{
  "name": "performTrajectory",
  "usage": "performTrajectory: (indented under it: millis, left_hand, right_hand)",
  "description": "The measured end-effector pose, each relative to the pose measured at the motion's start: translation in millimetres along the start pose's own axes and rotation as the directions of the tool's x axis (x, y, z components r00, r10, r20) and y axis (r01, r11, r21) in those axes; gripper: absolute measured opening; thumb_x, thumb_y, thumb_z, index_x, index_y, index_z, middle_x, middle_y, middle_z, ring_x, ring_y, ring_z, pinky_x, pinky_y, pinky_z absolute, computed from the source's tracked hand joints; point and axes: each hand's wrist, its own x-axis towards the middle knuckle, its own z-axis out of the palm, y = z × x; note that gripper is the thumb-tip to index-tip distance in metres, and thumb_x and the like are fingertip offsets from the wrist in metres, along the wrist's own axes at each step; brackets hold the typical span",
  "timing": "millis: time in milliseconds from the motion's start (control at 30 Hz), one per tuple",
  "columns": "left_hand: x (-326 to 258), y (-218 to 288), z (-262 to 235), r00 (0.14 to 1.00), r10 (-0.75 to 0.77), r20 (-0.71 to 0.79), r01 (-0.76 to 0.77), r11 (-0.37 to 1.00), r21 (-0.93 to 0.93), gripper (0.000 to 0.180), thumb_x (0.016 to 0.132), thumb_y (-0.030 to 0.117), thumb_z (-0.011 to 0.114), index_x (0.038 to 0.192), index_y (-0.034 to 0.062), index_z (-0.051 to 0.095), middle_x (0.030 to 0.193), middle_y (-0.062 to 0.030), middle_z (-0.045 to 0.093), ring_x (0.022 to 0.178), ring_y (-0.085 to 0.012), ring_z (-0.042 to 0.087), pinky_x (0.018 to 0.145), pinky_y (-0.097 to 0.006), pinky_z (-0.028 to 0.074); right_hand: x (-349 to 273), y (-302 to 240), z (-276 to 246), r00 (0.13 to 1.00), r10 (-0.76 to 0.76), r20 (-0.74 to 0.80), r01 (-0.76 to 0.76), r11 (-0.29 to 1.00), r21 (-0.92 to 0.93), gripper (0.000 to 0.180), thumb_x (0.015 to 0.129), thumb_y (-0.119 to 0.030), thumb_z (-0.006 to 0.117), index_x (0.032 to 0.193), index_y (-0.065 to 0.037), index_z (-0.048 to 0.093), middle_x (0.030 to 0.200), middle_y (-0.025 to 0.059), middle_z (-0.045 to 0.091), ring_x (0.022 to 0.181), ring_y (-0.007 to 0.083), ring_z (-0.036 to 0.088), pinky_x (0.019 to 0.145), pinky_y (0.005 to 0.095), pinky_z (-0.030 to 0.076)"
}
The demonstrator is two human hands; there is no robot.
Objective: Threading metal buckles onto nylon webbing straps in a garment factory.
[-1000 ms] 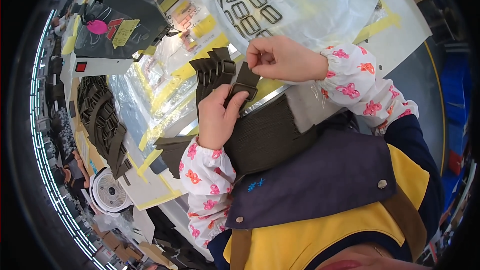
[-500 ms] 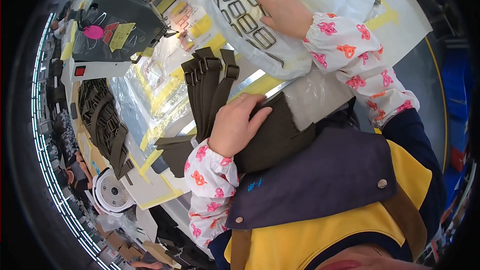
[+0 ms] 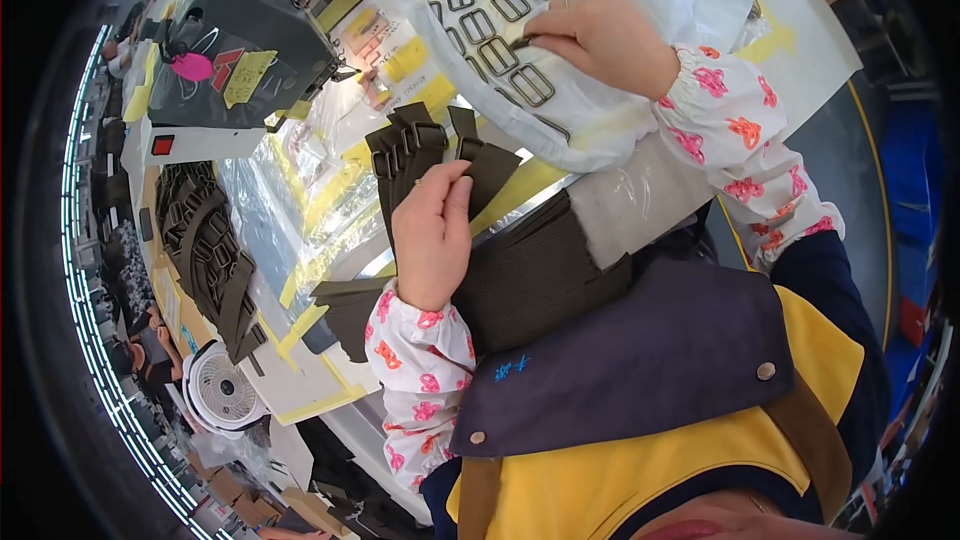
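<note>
My left hand [image 3: 435,235] is closed, thumb and fingers pinching the end of a dark olive webbing strap [image 3: 492,178] that sticks out to the right. Beneath and beside it lies a stack of the same flat straps [image 3: 540,275]. Just beyond, several straps threaded with slide buckles [image 3: 408,145] lie side by side. My right hand [image 3: 615,45] hovers over a white cloth [image 3: 600,125], fingertips pinched on a dark slide buckle [image 3: 521,41] seen nearly edge-on. Several loose slide buckles [image 3: 476,26] are spread on the cloth to its left.
A sewing machine [image 3: 235,50] stands at the far left. Below it a pile of straps with buckles [image 3: 205,245] hangs at the table's left edge, near a white fan [image 3: 222,387]. Yellow tape [image 3: 300,330] and clear plastic cover the tabletop. Blue bins [image 3: 910,160] stand at right.
My left hand has lifted a strap end off the stack and moved slightly left. My right hand has drawn back to the right from among the buckles, its fingertips now pinched on one.
</note>
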Motion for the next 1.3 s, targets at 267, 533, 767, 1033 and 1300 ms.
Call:
performTrajectory:
  millis: [267, 533, 767, 1033, 1300]
  left_hand:
    - [-2.6, -4.1, -3.6, 0.98, -0.197, 0.004, 0.181, 0.894, -0.409, 0.015, 0.089, 0.012, 0.05, 0.098, 0.0001, 0.055, 0.076, 0.001, 0.054, 0.07, -0.0064, 0.046, 0.064, -0.02, 0.039]
    - [-6.8, -12.8, 0.0, 0.974, -0.21, 0.088, 0.219, 0.756, -0.616, 0.015, 0.09, 0.011, 0.049, 0.097, -0.0003, 0.055, 0.082, 0.002, 0.054, 0.074, -0.0051, 0.045, 0.068, -0.018, 0.038]
    - [-9.3, 0.9, -6.7, 0.988, -0.152, -0.031, 0.11, 0.826, -0.553, 0.013, 0.086, 0.008, 0.052, 0.097, 0.0009, 0.056, 0.083, -0.0045, 0.055, 0.075, -0.0115, 0.051, 0.071, -0.021, 0.04]
    - [-19.9, 10.6, -6.7, 0.976, 0.105, -0.19, -0.122, 0.989, -0.08, 0.014, 0.073, 0.002, 0.065, 0.085, 0.0005, 0.059, 0.08, -0.0089, 0.056, 0.074, -0.0201, 0.052, 0.066, -0.028, 0.042]
    - [-37.4, 0.6, -12.6, 0.969, -0.247, -0.022, 0.238, 0.948, -0.21, 0.009, 0.079, 0.005, 0.061, 0.079, -0.0005, 0.054, 0.061, -0.006, 0.055, 0.052, -0.0092, 0.051, 0.05, -0.023, 0.041]
  right_hand:
    - [-11.3, -55.9, -10.4, 0.907, -0.012, 0.422, -0.422, -0.016, 0.907, 0.018, 0.083, -0.003, 0.048, 0.097, 0.001, 0.058, 0.08, 0.0023, 0.057, 0.06, 0.0074, 0.05, 0.057, 0.0229, 0.042]
    - [-21.5, -83.8, 13.4, 0.749, -0.011, 0.662, -0.659, -0.11, 0.744, 0.018, 0.084, -0.002, 0.05, 0.101, -0.001, 0.044, 0.076, 0.0023, 0.053, 0.057, 0.0061, 0.05, 0.051, 0.0194, 0.041]
    - [-14.9, -95.9, 12.8, 0.698, 0.039, 0.715, -0.711, -0.078, 0.699, 0.02, 0.084, 0.0, 0.05, 0.103, 0.0, 0.043, 0.078, 0.0036, 0.055, 0.059, 0.0077, 0.053, 0.051, 0.0194, 0.043]
    - [-15.3, -103.4, 26.0, 0.833, 0.019, 0.553, -0.509, 0.416, 0.753, 0.011, 0.08, -0.005, 0.057, 0.089, 0.001, 0.055, 0.067, 0.0076, 0.058, 0.059, 0.0123, 0.055, 0.053, 0.0262, 0.045]
    - [-14.1, -109.8, 42.0, 0.652, -0.071, 0.754, -0.706, 0.305, 0.639, 0.015, 0.075, -0.009, 0.057, 0.077, 0.004, 0.049, 0.062, 0.0105, 0.056, 0.056, 0.0151, 0.057, 0.053, 0.0289, 0.045]
